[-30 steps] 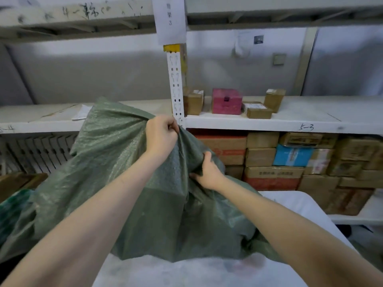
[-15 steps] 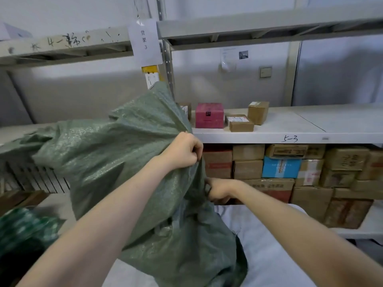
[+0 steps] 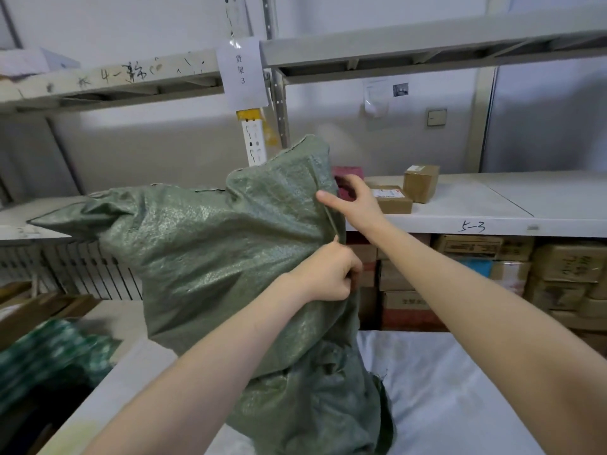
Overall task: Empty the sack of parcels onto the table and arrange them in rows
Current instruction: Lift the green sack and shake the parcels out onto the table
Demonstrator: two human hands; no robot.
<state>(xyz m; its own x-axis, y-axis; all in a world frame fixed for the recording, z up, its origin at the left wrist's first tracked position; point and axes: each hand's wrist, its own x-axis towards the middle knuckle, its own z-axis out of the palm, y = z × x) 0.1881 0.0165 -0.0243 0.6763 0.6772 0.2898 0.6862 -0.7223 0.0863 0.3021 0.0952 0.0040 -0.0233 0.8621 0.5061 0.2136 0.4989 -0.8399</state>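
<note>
- Head view: the sack [image 3: 213, 257] hides whatever is inside it, and its lowest part is cut off by the bottom edge.
- A pink box [image 3: 348, 172] on the shelf [image 3: 492, 205] is half covered by the sack and the right hand [image 3: 356, 205].
- The left hand [image 3: 328, 279] is closed tight around a fold at the sack's right side.
- The right hand pinches the seam higher up, thumb in front, fingers partly behind the fabric.
- The sack is green woven plastic, shiny and wrinkled; its crumpled lower end lies on the white surface [image 3: 443, 389].
</note>
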